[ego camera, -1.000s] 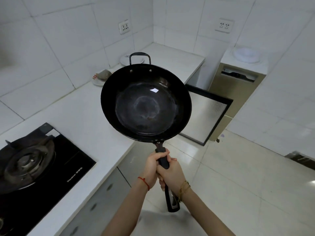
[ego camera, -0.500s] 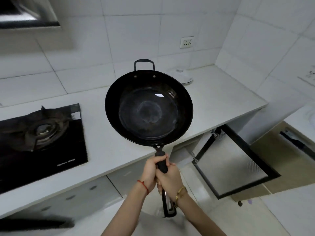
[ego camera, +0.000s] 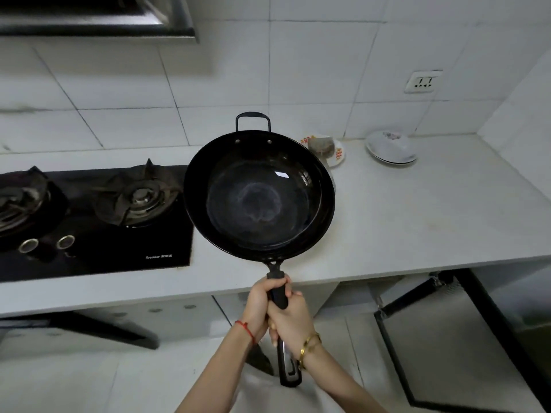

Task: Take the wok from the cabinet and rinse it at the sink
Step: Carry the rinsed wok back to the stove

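Observation:
A black wok (ego camera: 258, 195) with a small loop handle at its far rim hangs in the air over the white countertop (ego camera: 417, 222), tilted so its empty inside faces me. Both hands grip its long black handle. My left hand (ego camera: 258, 305) wraps the handle from the left, close to the pan. My right hand (ego camera: 290, 318) closes over it just below, fingers overlapping the left. The handle's end sticks out under my right wrist. No sink is in view.
A black gas hob (ego camera: 98, 222) with two burners lies on the counter at left, under a range hood (ego camera: 98, 16). Two plates (ego camera: 390, 149) and a dish (ego camera: 338, 153) holding a wrapped item stand near the wall. An open mesh cabinet door (ego camera: 447, 347) hangs at lower right.
My view has swung left along the counter, bringing both burners and the hood into sight. The wok stays held out in front of me in the same two-handed grip.

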